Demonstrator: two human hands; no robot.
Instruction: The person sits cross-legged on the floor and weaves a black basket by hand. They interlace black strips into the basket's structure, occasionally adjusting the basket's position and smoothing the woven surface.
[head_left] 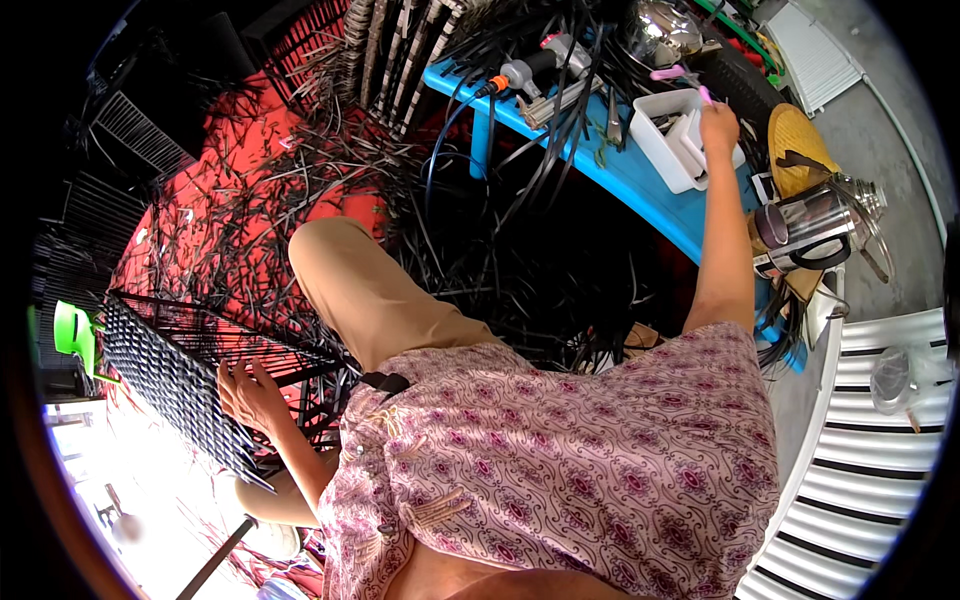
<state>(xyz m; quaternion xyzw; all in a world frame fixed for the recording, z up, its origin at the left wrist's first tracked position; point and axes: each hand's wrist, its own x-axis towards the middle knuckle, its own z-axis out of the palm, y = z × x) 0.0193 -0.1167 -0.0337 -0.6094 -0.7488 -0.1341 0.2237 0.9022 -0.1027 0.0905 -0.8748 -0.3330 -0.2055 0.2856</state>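
At the lower left, my left hand (255, 395) lies with fingers spread against the inner edge of a black woven panel (180, 385). The panel belongs to a dark frame with thin bars (250, 345), beside my bent knee. My right arm stretches to the far right, over a blue table (655, 205). There my right hand (718, 130) is closed on one pink handle of what look like scissors (705, 96), beside a white plastic container (658, 140). A second pink handle shows to the left; the blades are hard to make out. Small white pieces lie inside the container.
Black strips (300, 200) litter the red floor covering. On the table are a grey power tool (525, 75) with a blue cord, a shiny metal bowl (660, 30) and more strips. A steel kettle (815, 230) and a yellow woven hat (800, 145) sit at the right.
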